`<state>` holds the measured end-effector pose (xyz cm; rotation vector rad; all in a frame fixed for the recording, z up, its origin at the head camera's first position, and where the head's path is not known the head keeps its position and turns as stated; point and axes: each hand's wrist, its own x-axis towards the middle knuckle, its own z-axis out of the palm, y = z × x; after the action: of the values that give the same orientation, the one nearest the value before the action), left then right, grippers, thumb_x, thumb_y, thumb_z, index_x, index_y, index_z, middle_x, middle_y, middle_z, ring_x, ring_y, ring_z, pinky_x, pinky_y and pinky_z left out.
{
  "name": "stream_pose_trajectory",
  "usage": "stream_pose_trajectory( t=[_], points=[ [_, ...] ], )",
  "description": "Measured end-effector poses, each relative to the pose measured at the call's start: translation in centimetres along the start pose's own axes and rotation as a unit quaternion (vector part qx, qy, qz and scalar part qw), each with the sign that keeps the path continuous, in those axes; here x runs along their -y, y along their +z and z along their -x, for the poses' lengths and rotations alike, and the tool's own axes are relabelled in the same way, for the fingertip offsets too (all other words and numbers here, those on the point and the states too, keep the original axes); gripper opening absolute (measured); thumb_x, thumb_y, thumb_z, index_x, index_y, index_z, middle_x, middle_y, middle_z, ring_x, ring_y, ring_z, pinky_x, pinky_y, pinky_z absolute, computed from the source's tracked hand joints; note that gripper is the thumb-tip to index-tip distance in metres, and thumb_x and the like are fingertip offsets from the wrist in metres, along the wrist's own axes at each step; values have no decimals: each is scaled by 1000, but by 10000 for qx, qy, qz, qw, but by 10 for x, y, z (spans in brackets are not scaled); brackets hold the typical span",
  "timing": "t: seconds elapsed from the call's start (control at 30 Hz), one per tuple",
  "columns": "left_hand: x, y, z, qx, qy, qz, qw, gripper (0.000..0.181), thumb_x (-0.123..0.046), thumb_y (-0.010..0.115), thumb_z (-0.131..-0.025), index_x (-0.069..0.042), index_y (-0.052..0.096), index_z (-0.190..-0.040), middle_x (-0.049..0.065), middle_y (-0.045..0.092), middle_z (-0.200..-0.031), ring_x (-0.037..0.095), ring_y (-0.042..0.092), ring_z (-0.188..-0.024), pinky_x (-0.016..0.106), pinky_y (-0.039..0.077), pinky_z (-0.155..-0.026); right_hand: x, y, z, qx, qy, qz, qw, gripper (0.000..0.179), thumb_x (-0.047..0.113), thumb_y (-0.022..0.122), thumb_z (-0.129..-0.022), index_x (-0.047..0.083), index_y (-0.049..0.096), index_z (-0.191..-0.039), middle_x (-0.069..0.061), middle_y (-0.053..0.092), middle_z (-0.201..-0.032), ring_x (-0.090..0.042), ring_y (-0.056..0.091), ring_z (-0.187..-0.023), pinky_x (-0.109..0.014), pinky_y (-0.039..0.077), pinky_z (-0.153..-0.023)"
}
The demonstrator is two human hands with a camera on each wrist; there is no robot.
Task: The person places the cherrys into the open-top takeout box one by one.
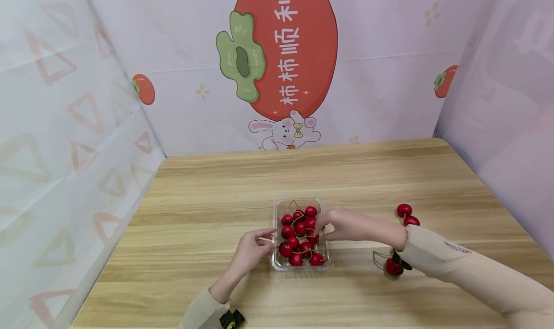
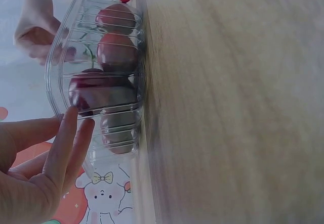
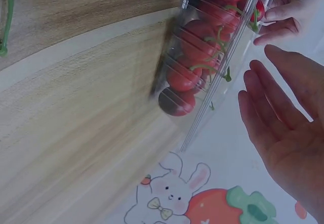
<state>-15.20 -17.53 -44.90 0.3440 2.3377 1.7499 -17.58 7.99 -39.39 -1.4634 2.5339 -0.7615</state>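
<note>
A clear plastic box [image 1: 282, 206] of red cherries [image 1: 300, 229] with thin stems stands on the table in the head view. My left hand [image 1: 250, 252] is at its left side, fingers extended. In the left wrist view those fingertips [image 2: 72, 114] touch the box's rim and ribbed wall. From the right, my right hand [image 1: 342, 223] reaches over the opposite rim, fingertips above the cherries. The right wrist view shows that hand [image 3: 286, 123] with its fingers loosely extended beside the rim and nothing between them.
To the right of the box, two cherries [image 1: 404, 210] lie on the wooden table [image 1: 207, 194]. Nearer, another cherry [image 1: 394, 267] with stems is partly covered by the right sleeve [image 1: 459, 261]. A printed cloth [image 1: 381, 79] hangs behind the table.
</note>
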Motion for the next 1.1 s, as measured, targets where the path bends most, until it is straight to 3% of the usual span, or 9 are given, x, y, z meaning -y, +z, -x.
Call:
stream_pose_trajectory(
  t=[0.43, 0.73, 1.1],
  points=[
    [-1, 0, 0, 28, 31, 6, 10000, 37, 11, 60, -75, 14, 54, -111, 22, 59, -90, 22, 64, -74, 32, 58, -64, -1, -11, 29, -253, 462, -4, 9986, 14, 2, 68, -73, 5, 67, -87, -1, 65, -84, -17, 59, -78, -29, 56, -68],
    [-2, 0, 1, 18, -29, -15, 10000, 38, 10, 61, -75, 13, 54, -112, 21, 59, -90, 25, 64, -75, 31, 58, -64, -1, -17, 45, -125, 997, 65, 9949, 15, 4, 69, -73, 7, 67, -87, -1, 64, -84, -15, 57, -77, -30, 55, -68],
    [-2, -1, 0, 16, 3, -146, 9999, 38, 9, 62, -75, 12, 54, -112, 19, 60, -90, 25, 64, -75, 30, 58, -63, -5, -19, 62, 35, 1213, -73, 9926, 16, 4, 70, -72, 6, 68, -88, 0, 65, -84, -11, 56, -74, -25, 55, -64]
  ],
)
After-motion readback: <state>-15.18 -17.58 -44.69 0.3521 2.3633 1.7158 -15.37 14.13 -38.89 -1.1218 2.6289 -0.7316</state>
